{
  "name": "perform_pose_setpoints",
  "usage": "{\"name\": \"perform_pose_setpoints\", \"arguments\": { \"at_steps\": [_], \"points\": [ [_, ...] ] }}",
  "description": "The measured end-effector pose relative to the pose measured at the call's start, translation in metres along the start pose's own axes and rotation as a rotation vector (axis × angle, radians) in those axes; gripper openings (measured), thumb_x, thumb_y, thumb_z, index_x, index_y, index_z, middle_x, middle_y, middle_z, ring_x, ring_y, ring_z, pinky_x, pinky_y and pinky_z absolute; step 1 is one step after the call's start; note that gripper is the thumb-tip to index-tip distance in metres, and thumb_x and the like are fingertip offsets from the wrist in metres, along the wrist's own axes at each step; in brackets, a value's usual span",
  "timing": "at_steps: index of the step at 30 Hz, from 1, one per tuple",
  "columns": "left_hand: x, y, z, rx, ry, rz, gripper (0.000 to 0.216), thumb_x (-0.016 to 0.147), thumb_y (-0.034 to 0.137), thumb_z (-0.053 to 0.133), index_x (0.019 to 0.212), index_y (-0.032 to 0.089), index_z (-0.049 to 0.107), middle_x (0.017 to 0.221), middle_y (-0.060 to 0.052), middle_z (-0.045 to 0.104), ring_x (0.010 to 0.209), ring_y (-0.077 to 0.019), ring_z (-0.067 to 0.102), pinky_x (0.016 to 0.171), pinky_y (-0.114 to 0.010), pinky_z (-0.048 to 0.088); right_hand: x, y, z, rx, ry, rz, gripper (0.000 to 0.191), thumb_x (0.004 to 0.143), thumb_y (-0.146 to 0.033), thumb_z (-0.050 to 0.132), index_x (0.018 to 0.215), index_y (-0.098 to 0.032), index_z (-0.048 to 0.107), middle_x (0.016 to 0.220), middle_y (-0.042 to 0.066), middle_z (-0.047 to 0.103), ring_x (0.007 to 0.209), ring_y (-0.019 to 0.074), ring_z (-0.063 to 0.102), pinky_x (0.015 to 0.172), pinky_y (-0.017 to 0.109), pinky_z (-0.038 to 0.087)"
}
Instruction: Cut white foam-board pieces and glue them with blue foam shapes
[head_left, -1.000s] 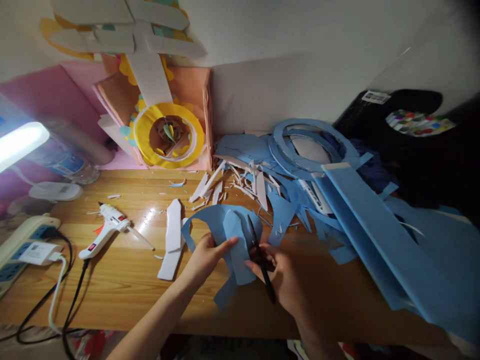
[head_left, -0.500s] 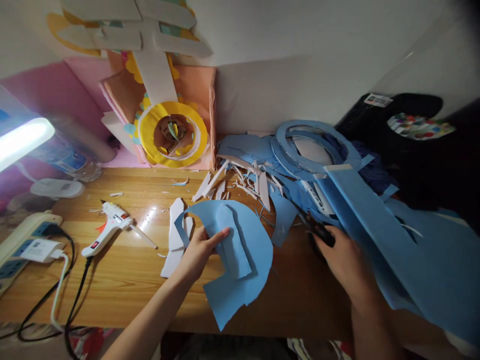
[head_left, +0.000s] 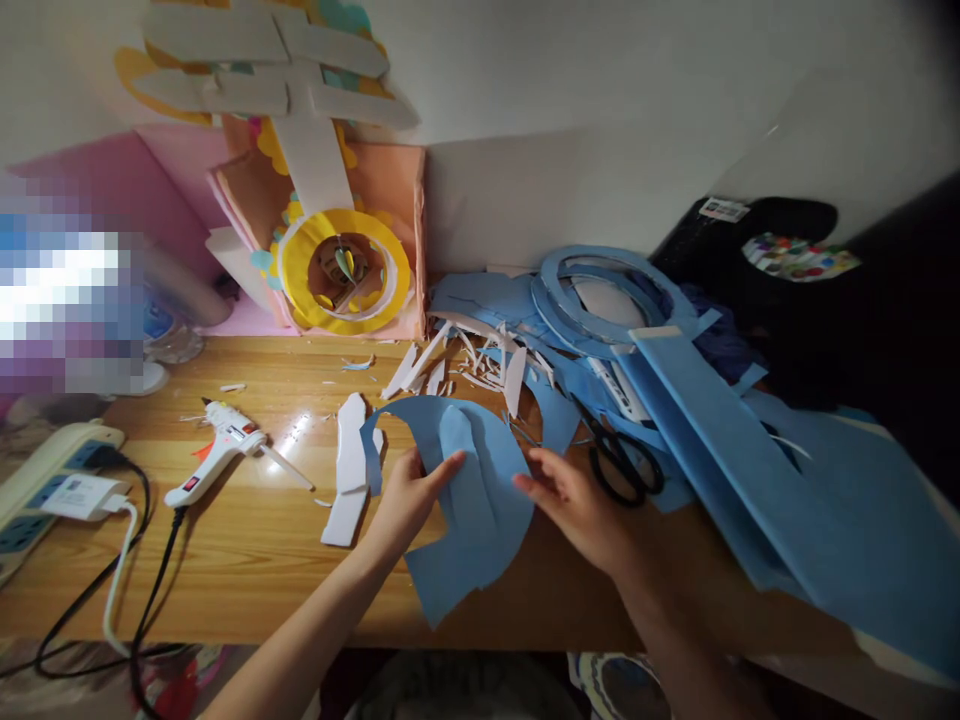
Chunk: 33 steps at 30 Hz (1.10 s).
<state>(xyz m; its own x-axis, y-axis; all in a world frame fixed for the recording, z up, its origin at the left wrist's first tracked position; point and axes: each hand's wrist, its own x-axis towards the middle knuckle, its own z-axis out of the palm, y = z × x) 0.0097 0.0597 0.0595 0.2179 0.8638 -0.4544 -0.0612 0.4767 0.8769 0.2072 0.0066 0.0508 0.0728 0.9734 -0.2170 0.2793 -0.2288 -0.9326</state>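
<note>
In the middle of the head view, my left hand (head_left: 405,500) pinches a curved piece of blue paper (head_left: 514,530), its thumb on top. Under that thumb a long blue strip (head_left: 474,500) with a pointed end lies on the curved piece. My right hand (head_left: 577,505) is at the right edge of this paper, thumb and fingers apart; whether they touch it is hard to tell. Black-handled scissors (head_left: 626,465) lie just beyond my right hand, their blades partly hidden among blue scraps. White foam pieces (head_left: 351,460) rest left of the paper.
A white glue gun (head_left: 217,450) and a power strip (head_left: 52,490) with cables are at left. White offcuts (head_left: 480,365) and blue rings (head_left: 551,300) lie at the back. Large folded blue sheets (head_left: 750,480) cover the right side. A box model with a yellow ring (head_left: 296,265) stands behind.
My right hand has let go of the scissors, which now lie on the table, and has moved left to the blue paper's edge. My left hand keeps its hold.
</note>
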Motion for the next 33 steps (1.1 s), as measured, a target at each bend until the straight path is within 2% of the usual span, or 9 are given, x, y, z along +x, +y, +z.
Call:
{"name": "perform_pose_setpoints", "arguments": {
  "at_steps": [2,6,8,11,12,17,24,29,33],
  "points": [
    [0.0,-0.004,0.004,0.001,0.008,0.037,0.039,0.065,0.043,0.076,0.086,0.012,0.068,0.08,-0.005,0.072,0.069,-0.0166,0.063,0.059,-0.023,0.048,0.001,0.0,0.017,0.111,-0.084,0.042,0.029,0.078,-0.043,0.064,0.099,-0.025,0.064,0.097,0.006,0.072,0.093,0.0289,0.066,0.08,0.044,0.055],
    [0.0,-0.012,0.007,-0.026,0.008,0.056,0.042,0.062,0.048,0.075,0.082,0.013,0.066,0.073,-0.004,0.07,0.063,-0.0166,0.062,0.056,-0.024,0.05,0.01,0.006,0.027,0.16,0.024,-0.011,0.031,0.076,-0.041,0.065,0.102,-0.024,0.061,0.099,0.006,0.071,0.094,0.0284,0.066,0.082,0.045,0.054],
    [0.001,-0.013,0.008,-0.044,0.013,0.053,0.044,0.057,0.049,0.078,0.078,0.012,0.065,0.067,-0.003,0.068,0.059,-0.0166,0.062,0.053,-0.025,0.05,0.011,0.006,0.027,0.112,0.172,-0.115,0.035,0.077,-0.039,0.066,0.106,-0.022,0.057,0.1,0.007,0.069,0.091,0.026,0.066,0.08,0.042,0.054],
    [0.001,-0.013,0.008,-0.072,0.076,0.068,0.046,0.057,0.049,0.077,0.08,0.013,0.063,0.069,-0.003,0.067,0.06,-0.0171,0.062,0.052,-0.026,0.052,0.004,0.004,0.03,-0.1,0.519,-0.354,0.035,0.079,-0.035,0.066,0.107,-0.021,0.051,0.104,0.009,0.061,0.095,0.0237,0.061,0.082,0.041,0.051],
    [0.001,-0.013,0.008,-0.082,0.103,0.077,0.046,0.059,0.05,0.076,0.083,0.013,0.062,0.071,-0.003,0.068,0.062,-0.0175,0.063,0.053,-0.026,0.053,0.0,0.004,0.032,-0.194,0.558,-0.42,0.031,0.079,-0.033,0.066,0.104,-0.022,0.052,0.102,0.009,0.059,0.096,0.0235,0.059,0.083,0.041,0.05],
    [-0.002,-0.014,0.009,-0.102,0.222,0.125,0.043,0.065,0.047,0.073,0.089,0.015,0.057,0.078,-0.002,0.066,0.067,-0.0182,0.065,0.057,-0.028,0.056,-0.015,0.01,0.055,-0.405,0.293,-0.517,0.047,0.074,-0.031,0.074,0.115,-0.023,0.052,0.105,0.008,0.057,0.099,0.0248,0.056,0.084,0.039,0.049],
    [-0.005,-0.018,0.02,-0.114,0.282,0.182,0.043,0.07,0.048,0.069,0.093,0.015,0.055,0.083,-0.004,0.066,0.076,-0.0205,0.066,0.059,-0.028,0.056,-0.009,0.013,0.067,-0.218,0.42,-0.493,0.035,0.075,-0.014,0.068,0.107,-0.022,0.056,0.099,0.007,0.06,0.096,0.0227,0.059,0.082,0.036,0.05],
    [-0.005,-0.018,0.025,-0.093,0.291,0.21,0.042,0.07,0.049,0.068,0.091,0.016,0.054,0.08,-0.003,0.065,0.072,-0.0194,0.065,0.056,-0.027,0.055,-0.006,0.01,0.062,-0.065,0.391,-0.425,0.032,0.071,-0.015,0.071,0.099,-0.021,0.058,0.095,0.006,0.062,0.091,0.0219,0.062,0.081,0.036,0.052],
    [-0.005,-0.018,0.024,-0.077,0.289,0.211,0.041,0.069,0.049,0.069,0.088,0.016,0.054,0.079,-0.003,0.064,0.071,-0.0197,0.065,0.056,-0.027,0.055,-0.005,0.011,0.064,0.051,0.345,-0.396,0.039,0.067,-0.019,0.075,0.101,-0.021,0.056,0.095,0.006,0.061,0.077,0.0187,0.064,0.067,0.031,0.055]
  ]
}}
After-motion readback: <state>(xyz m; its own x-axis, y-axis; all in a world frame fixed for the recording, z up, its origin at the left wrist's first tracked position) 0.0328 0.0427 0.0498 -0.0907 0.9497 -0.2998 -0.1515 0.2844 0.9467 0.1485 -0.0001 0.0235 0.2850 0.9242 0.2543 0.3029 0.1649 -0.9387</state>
